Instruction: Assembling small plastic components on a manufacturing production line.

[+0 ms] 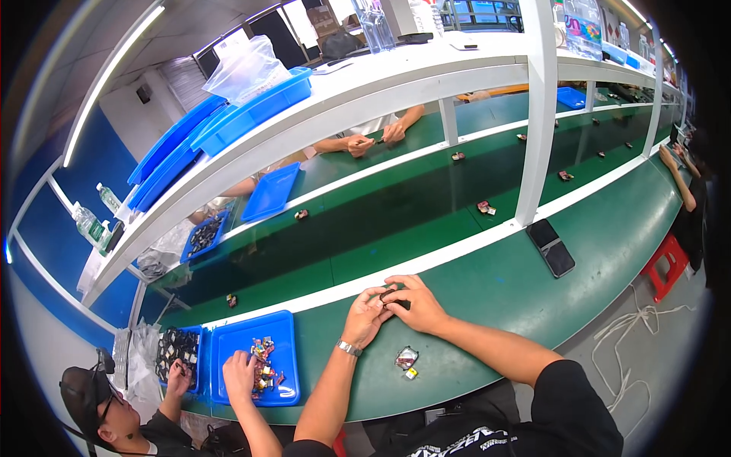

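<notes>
My left hand [364, 317], with a metal watch on its wrist, and my right hand [420, 306] meet above the green worktop [472, 305]. Between their fingertips is a small dark part [387, 295], partly covered by the fingers, so its exact kind does not show. Both hands are closed on it. Nearer to me, below the right hand, a small clear-and-dark piece [406, 358] lies on the worktop beside a little yellow-and-white piece [412, 374].
At left, a co-worker's hand [240, 373] reaches into a blue tray [285, 390] of small colourful parts. A dark phone-like device [551, 248] lies right. Beyond a white rail, small parts sit along a green conveyor belt [365, 244]; a white post [539, 114] rises there.
</notes>
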Demonstrator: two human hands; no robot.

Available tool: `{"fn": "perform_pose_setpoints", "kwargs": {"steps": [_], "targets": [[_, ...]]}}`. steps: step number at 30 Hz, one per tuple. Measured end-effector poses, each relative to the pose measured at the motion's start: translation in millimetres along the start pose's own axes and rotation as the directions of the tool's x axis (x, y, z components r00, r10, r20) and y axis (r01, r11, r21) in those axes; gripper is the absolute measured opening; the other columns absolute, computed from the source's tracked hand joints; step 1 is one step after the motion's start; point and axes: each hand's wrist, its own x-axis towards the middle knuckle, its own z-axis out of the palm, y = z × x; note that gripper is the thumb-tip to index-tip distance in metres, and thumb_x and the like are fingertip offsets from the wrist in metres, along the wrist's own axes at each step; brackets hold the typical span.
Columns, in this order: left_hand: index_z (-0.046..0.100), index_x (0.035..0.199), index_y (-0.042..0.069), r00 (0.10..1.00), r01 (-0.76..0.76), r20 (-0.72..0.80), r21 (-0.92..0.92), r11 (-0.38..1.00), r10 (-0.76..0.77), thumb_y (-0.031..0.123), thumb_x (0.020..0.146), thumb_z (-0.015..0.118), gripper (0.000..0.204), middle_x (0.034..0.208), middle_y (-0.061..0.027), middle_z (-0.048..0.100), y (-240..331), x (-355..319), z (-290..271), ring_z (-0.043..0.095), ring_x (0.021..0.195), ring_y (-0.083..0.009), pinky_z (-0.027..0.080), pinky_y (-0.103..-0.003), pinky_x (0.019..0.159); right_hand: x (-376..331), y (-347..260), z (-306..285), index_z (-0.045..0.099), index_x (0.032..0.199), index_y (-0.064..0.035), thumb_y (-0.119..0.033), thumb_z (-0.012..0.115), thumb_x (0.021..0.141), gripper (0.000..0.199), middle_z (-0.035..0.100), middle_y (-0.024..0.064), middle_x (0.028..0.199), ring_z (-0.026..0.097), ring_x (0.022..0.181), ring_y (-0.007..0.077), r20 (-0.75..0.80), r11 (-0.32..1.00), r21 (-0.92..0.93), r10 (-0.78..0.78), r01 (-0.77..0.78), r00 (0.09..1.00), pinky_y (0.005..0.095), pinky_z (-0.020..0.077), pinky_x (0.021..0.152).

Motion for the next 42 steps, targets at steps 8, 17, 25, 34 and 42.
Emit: {"fn": "perform_pose_setpoints", "kwargs": {"steps": [8,17,25,34,42], "targets": [[0.05,0.126,0.003,0.996,-0.054,-0.063,0.047,0.997,0.056,0.01,0.099,0.057,0.029,0.135,-0.014,0.056,-4,2,4,0.059,0.116,-0.0206,0.051,-0.038,0.1,4,-5,-10,0.071,0.099,-0.0067,-0.005,0.069,0.079,0.02,0.057,0.0103,0.131,0.05,0.122,0.0305,0.05,0.992,-0.077,-0.092,0.095,0.995,0.0404,0.0442,0.102],[0.05,0.127,0.004,0.997,-0.004,-0.077,0.057,0.998,0.009,0.011,0.098,0.058,0.03,0.118,-0.0081,0.062,2,10,8,0.062,0.108,-0.0183,0.053,-0.037,0.097,17,-4,-15,0.067,0.089,-0.0061,-0.003,0.072,0.075,0.015,0.059,0.0081,0.103,0.058,0.099,0.0276,-0.049,0.952,-0.204,-0.243,0.229,0.969,0.0365,0.0518,0.081],[0.05,0.126,0.005,0.996,-0.009,-0.088,0.035,0.999,0.012,0.011,0.098,0.058,0.03,0.117,-0.0082,0.063,0,9,2,0.062,0.107,-0.0189,0.053,-0.039,0.096,15,-8,-11,0.067,0.091,-0.0065,-0.004,0.073,0.073,0.019,0.06,0.0063,0.098,0.06,0.091,0.0248,-0.04,0.927,-0.281,-0.272,0.25,0.962,0.0345,0.0533,0.073],[0.051,0.126,0.004,0.995,-0.008,-0.098,0.047,0.999,0.013,0.011,0.097,0.059,0.031,0.116,-0.0082,0.063,1,9,4,0.063,0.107,-0.0191,0.053,-0.038,0.096,16,-9,-15,0.066,0.089,-0.007,-0.005,0.074,0.072,0.018,0.059,0.0069,0.096,0.059,0.093,0.0262,0.024,0.917,-0.313,-0.251,0.246,0.968,0.036,0.052,0.076],[0.051,0.126,0.004,0.995,0.002,-0.097,0.092,0.996,0.007,0.008,0.097,0.058,0.03,0.12,-0.0096,0.063,5,9,12,0.063,0.108,-0.0189,0.054,-0.036,0.095,21,-2,-24,0.067,0.088,-0.0078,-0.01,0.075,0.074,0.017,0.056,0.0069,0.109,0.053,0.107,0.028,0.122,0.913,-0.325,-0.219,0.248,0.968,0.0391,0.0476,0.09]]}}
